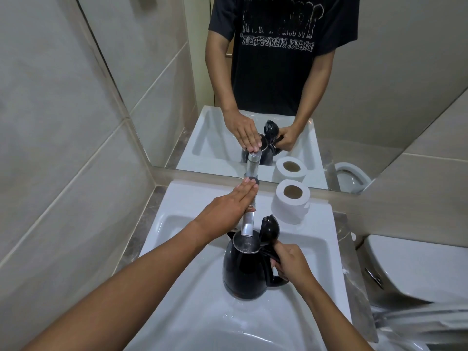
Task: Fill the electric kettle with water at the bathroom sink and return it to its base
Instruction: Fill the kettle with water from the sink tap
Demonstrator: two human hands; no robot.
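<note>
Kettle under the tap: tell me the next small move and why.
Probably press or lift the tap lever with the left hand, which lies flat on the faucet, to start or adjust the flow. The kettle sits in the sink with its lid flipped open and its mouth right under the spout, steadied by the right hand on the handle. Whether water runs is unclear.

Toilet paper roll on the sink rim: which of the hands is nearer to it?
Left, narrowly. The left hand lies on the faucet, just left of the toilet paper roll; the right hand grips the kettle handle below it.
</note>
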